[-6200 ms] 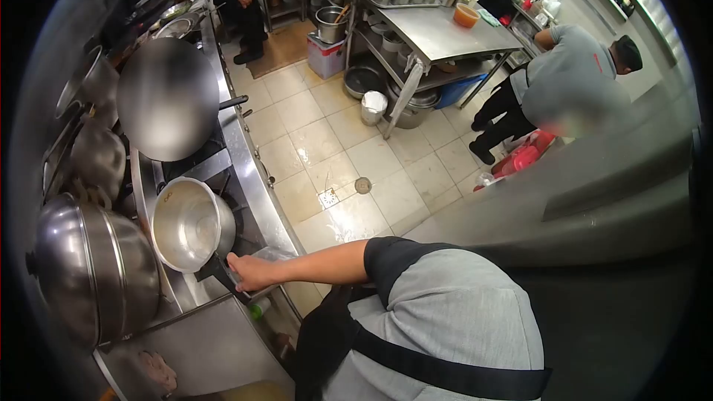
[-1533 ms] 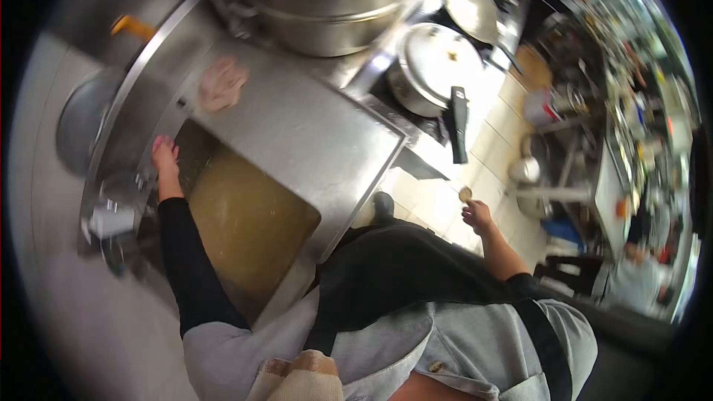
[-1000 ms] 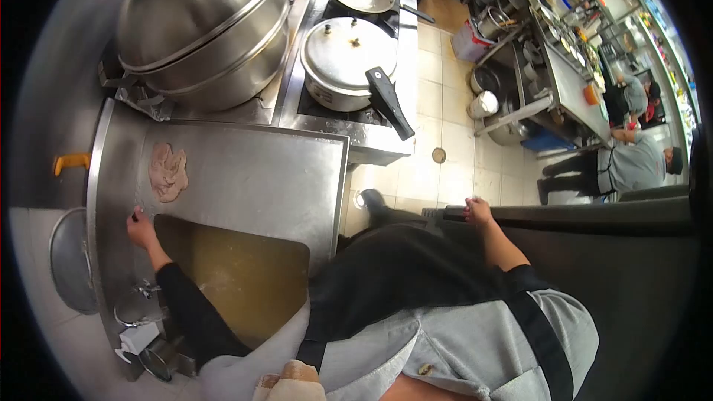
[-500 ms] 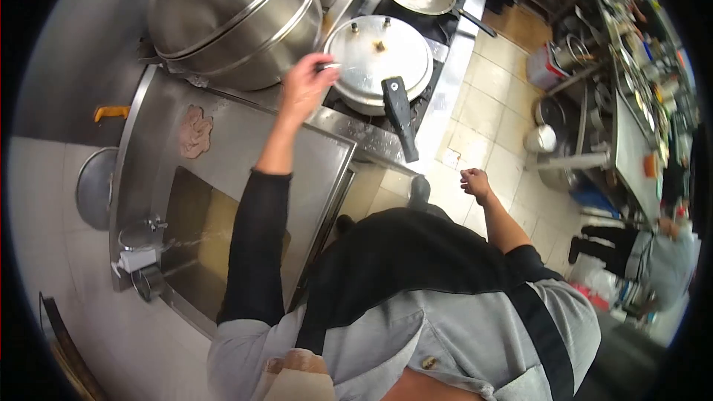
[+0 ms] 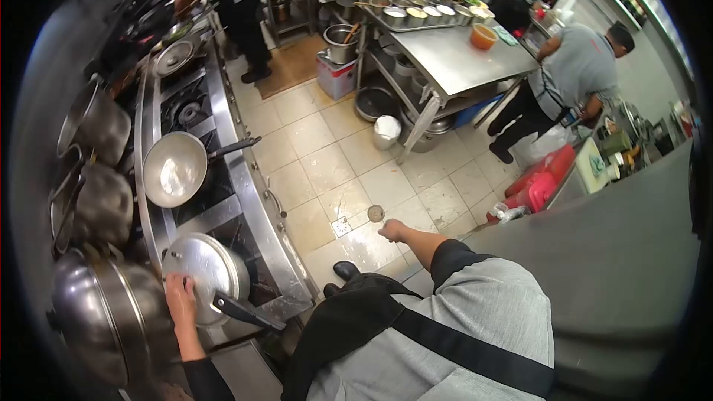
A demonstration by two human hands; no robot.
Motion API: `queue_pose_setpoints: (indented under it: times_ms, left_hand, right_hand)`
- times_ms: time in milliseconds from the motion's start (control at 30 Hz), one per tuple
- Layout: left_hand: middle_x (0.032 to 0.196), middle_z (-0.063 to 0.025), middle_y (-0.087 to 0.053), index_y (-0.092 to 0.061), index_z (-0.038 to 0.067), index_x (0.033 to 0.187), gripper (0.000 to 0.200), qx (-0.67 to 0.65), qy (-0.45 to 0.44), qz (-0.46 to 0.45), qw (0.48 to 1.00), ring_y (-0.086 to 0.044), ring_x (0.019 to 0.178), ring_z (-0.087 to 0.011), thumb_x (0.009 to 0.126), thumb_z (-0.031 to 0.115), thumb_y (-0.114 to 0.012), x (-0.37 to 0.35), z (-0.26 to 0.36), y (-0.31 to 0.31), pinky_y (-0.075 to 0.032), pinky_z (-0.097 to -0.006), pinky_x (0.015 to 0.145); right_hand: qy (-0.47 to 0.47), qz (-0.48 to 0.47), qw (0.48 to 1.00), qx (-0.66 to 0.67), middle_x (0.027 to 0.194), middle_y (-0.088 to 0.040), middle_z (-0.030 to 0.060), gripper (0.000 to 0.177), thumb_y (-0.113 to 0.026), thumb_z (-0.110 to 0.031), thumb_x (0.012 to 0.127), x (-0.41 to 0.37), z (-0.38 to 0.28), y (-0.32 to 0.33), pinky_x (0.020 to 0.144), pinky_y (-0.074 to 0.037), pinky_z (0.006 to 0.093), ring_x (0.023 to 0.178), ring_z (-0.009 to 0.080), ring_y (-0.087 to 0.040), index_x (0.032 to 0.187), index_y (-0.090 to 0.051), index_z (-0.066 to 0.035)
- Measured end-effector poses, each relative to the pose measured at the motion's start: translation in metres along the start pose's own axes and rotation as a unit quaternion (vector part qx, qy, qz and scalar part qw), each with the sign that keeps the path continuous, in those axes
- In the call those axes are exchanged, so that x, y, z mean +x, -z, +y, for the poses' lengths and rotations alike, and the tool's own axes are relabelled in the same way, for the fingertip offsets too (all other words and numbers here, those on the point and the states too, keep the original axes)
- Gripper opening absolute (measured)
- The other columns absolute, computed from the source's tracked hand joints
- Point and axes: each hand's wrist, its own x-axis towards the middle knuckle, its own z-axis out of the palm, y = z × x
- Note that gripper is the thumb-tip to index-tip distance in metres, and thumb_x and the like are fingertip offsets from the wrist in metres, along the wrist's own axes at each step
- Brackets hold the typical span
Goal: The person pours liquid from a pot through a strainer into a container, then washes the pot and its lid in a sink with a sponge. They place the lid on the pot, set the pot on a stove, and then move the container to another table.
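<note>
My left hand [image 5: 181, 298] is closed on the short side handle of a lidded metal pressure cooker [image 5: 208, 271], at the lower left on the stove. The cooker's long black handle [image 5: 246, 310] points toward my body. Out over the floor, my right hand [image 5: 394, 231] has its fingers curled; whatever is in them, if anything, is hidden. A small round object [image 5: 376, 213] appears just past its fingertips, and I cannot tell whether it touches them or lies on the floor.
A pan [image 5: 174, 169] sits on the stove [image 5: 256, 212] behind the cooker, with large pots [image 5: 104, 204] along the left. A steel table [image 5: 464, 59] holds food containers. Co-workers [image 5: 568, 67] stand at the right and top. Red containers [image 5: 538, 182] are at the right.
The view has swung toward the kitchen floor and co-workers, and the sink has left the frame. My left hand remains at the cooker's handle. My right hand is still held out, fingers curled.
</note>
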Motion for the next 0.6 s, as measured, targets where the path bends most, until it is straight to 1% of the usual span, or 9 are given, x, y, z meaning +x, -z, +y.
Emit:
queue_pose_setpoints:
  times_ms: [167,233,267,300,333,433,500,567,600]
  left_hand:
    - [0.099,-0.0211,-0.057,-0.064,-0.004,0.100,0.020,-0.028,0.015,-0.041,0.999,-0.056,0.093,-0.0407,0.084,0.008,-0.064,-0.004,-0.016,-0.006,-0.046,-0.0440,0.084]
    - [0.107,-0.0209,-0.057,-0.062,0.000,0.116,0.035,-0.011,0.017,-0.048,0.999,-0.055,0.100,-0.0412,0.083,0.010,-0.065,-0.005,-0.021,-0.005,-0.045,-0.0451,0.090]
    - [0.112,-0.0210,-0.058,-0.057,0.001,0.130,0.047,-0.026,0.024,0.000,0.999,-0.056,0.104,-0.0389,0.086,0.014,-0.067,-0.005,0.002,0.002,-0.045,-0.0426,0.092]
    - [0.112,-0.0210,-0.058,-0.057,0.001,0.130,0.047,-0.025,0.026,0.001,0.999,-0.056,0.104,-0.0389,0.086,0.014,-0.067,-0.012,0.019,0.000,-0.045,-0.0426,0.092]
    - [0.114,-0.0202,-0.059,-0.054,0.000,0.134,0.049,-0.046,0.092,0.098,0.990,-0.057,0.104,-0.0365,0.090,0.018,-0.066,-0.022,0.032,0.001,-0.045,-0.0412,0.092]
    - [0.112,-0.0150,-0.062,-0.055,-0.002,0.131,0.054,-0.128,0.223,0.308,0.916,-0.060,0.097,-0.0262,0.098,0.040,-0.061,-0.082,-0.004,-0.028,-0.049,-0.0357,0.085]
    - [0.108,-0.0119,-0.063,-0.059,0.001,0.127,0.061,-0.327,0.491,0.180,0.787,-0.059,0.090,-0.0200,0.098,0.054,-0.056,-0.142,-0.016,-0.039,-0.051,-0.0332,0.076]
    - [0.107,-0.0084,-0.061,-0.059,0.003,0.122,0.067,-0.464,0.589,0.072,0.658,-0.058,0.088,-0.0161,0.094,0.063,-0.054,-0.192,-0.022,-0.078,-0.050,-0.0314,0.068]
    - [0.108,-0.0073,-0.061,-0.057,0.004,0.122,0.067,-0.471,0.606,0.053,0.639,-0.058,0.089,-0.0167,0.093,0.064,-0.056,-0.182,0.029,-0.080,-0.049,-0.0319,0.067]
  right_hand:
    - [-0.089,0.002,0.993,0.071,0.073,-0.067,0.0139,0.037,-0.064,-0.033,0.085,-0.044,0.034,-0.007,0.050,-0.051,0.0362,0.060,0.0226,-0.065,0.084,-0.069,0.004]
    - [-0.079,-0.031,0.994,0.073,0.078,-0.067,0.0140,0.037,-0.066,-0.033,0.086,-0.056,0.036,-0.004,0.050,-0.051,0.0349,0.062,0.0218,-0.064,0.090,-0.067,0.004]
    - [-0.072,-0.007,0.991,0.112,0.079,-0.067,0.0136,0.036,-0.067,-0.032,0.087,-0.064,0.035,-0.005,0.050,-0.050,0.0340,0.062,0.0214,-0.064,0.094,-0.066,0.004]
    - [-0.064,0.015,0.986,0.153,0.081,-0.067,0.0132,0.037,-0.068,-0.031,0.088,-0.068,0.037,-0.003,0.050,-0.050,0.0331,0.063,0.0209,-0.063,0.098,-0.065,0.004]
    - [-0.072,0.012,0.983,0.166,0.082,-0.066,0.0121,0.037,-0.069,-0.030,0.089,-0.069,0.039,0.003,0.049,-0.049,0.0321,0.063,0.0200,-0.063,0.104,-0.063,0.004]
    - [-0.100,0.012,0.969,0.228,0.081,-0.065,0.0122,0.039,-0.068,-0.033,0.089,-0.060,0.066,0.015,0.049,-0.049,0.0321,0.063,0.0195,-0.063,0.103,-0.064,0.004]
    - [-0.129,0.017,0.964,0.232,0.083,-0.066,0.0133,0.040,-0.066,-0.033,0.089,-0.045,0.092,0.025,0.049,-0.050,0.0323,0.063,0.0213,-0.063,0.103,-0.064,0.005]
    - [-0.144,-0.016,0.964,0.222,0.083,-0.065,0.0132,0.039,-0.067,-0.031,0.090,-0.028,0.101,0.052,0.049,-0.050,0.0325,0.064,0.0214,-0.063,0.104,-0.064,0.005]
    - [-0.148,0.013,0.963,0.224,0.080,-0.066,0.0144,0.037,-0.066,-0.032,0.090,-0.015,0.110,0.063,0.050,-0.051,0.0346,0.063,0.0238,-0.065,0.097,-0.065,0.005]
